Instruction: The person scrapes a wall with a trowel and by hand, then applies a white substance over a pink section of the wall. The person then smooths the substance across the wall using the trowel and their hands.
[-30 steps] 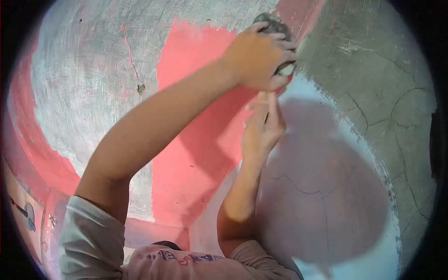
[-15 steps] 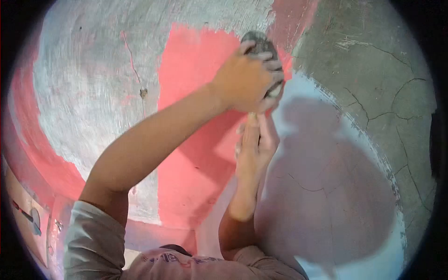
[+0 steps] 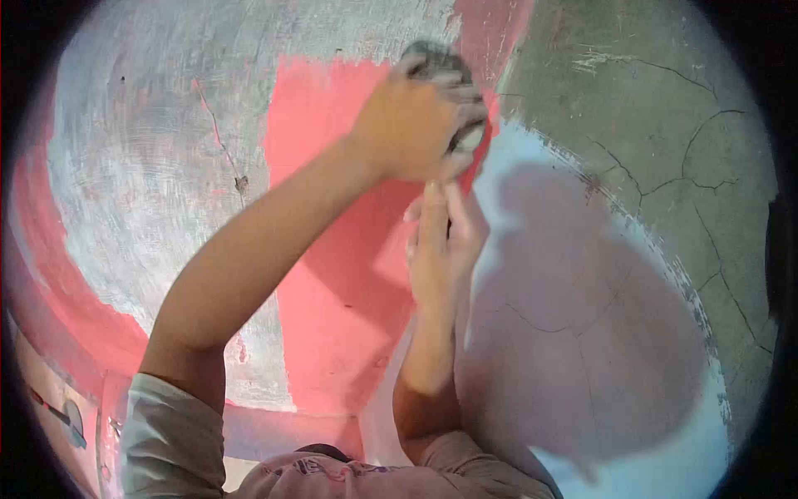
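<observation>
Both hands are raised against the wall (image 3: 150, 191). The left hand (image 3: 411, 125) is clenched around a grey, rough-looking pad (image 3: 440, 62), perhaps a sponge or sanding block; only its top edge above the knuckles and a pale bit by the fingertips show, the rest is hidden in the fist. The pad is pressed to the wall at the upper right corner of the pink patch (image 3: 332, 249), just where the pink meets the pale blue-white area (image 3: 632, 274) and the bare grey cement (image 3: 665, 116). The right hand (image 3: 440, 245) is directly below the left hand, touching or nearly touching its underside, fingers stretched upward and close together, laid flat along the right edge of the pink patch; it holds nothing that can be seen. A dark shadow (image 3: 582, 333) of the person lies on the pale area right of the pink patch. Left of the pink patch the wall is scraped whitish grey with a thin crack (image 3: 220, 137). Below the pink patch, a light sleeve (image 3: 166, 441) and shirt front show.
</observation>
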### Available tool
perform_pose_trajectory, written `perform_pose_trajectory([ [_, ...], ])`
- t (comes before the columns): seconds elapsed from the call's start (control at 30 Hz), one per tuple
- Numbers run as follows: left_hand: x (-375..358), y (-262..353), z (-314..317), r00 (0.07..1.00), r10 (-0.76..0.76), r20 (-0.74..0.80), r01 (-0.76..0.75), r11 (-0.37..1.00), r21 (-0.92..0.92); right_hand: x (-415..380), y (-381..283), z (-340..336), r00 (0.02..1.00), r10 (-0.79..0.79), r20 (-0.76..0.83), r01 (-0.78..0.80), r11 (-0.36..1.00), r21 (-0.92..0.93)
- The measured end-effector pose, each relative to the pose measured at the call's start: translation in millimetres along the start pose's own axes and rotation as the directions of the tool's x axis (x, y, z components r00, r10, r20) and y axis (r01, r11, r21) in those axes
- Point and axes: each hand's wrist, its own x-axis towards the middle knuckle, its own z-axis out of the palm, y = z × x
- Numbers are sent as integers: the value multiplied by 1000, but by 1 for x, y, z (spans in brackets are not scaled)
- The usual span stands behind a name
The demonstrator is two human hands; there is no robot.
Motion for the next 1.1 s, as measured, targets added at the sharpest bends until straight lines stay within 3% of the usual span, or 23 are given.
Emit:
perform_pose_trajectory([
  [0.13, 54, -12, -13, 980, -97, 173, 88, 995, 57, 45, -24, -2, 997, 67, 47, -68, 997, 30],
  [0.23, 26, -6, 8, 1000, 7, -25, -5, 994, 106, 27, -6, -9, 997, -18, 74, 19, 1000, -11],
  [0.27, 9, 4, 7, 1000, 2, 4, -2, 993, 121, 10, 6, -11, 993, 98, 71, -98, 995, -1],
  [0.37, -17, 10, 5, 1000, 16, -19, -15, 1000, 20, -14, 25, -5, 1000, -5, 18, 5, 1000, 12],
  [0.4, -5, 4, -1, 999, 37, -10, -36, 996, 83, -3, 11, -3, 998, -5, 55, 4, 1000, 13],
  [0.5, 48, -16, -15, 982, -130, 140, 134, 991, -21, 36, -13, 2, 995, -74, 70, 75, 997, -14],
  [0.57, 51, -14, -21, 990, -10, 144, -7, 993, 118, 45, -18, 2, 995, -58, 75, 56, 998, 35],
  [0.63, 27, -7, -5, 991, -34, 130, 20, 994, 110, 29, 4, -2, 995, -50, 83, 44, 996, 75],
  [0.73, -30, 17, 11, 996, -21, 87, 18, 999, 33, -18, 40, -7, 998, 40, 54, -39, 999, -16],
  [0.8, -52, 29, 4, 997, -54, 53, 55, 998, -9, -33, 60, -6, 1000, 2, 21, -1, 1000, -31],
  [0.83, -66, 38, 0, 995, -87, 37, 89, 996, -33, -40, 67, -6, 1000, -10, 16, 11, 999, -48],
  [0.87, -81, 47, -2, 976, -211, -51, 197, 959, -203, -44, 65, -6, 1000, 10, -19, -11, 998, -54],
  [0.93, -113, 68, 1, 864, -473, -174, 320, 781, -536, -43, 61, -4, 996, 36, -80, -41, 997, -64],
  [1.0, -157, 105, 14, 656, -743, 131, 478, 275, -834, -39, 40, 3, 992, -74, -104, 58, 986, -155],
  [1.03, -156, 117, 2, 518, -739, 432, 547, -103, -831, -39, 29, 5, 986, -127, -106, 103, 973, -208],
  [1.07, -153, 126, -10, 377, -604, 702, 544, -469, -696, -40, 22, 0, 999, 53, -5, -53, 973, -223],
  [1.1, -156, 129, -5, 419, -601, 681, 524, -453, -722, -39, 26, -1, 1000, -25, 7, 26, 952, -305],
])
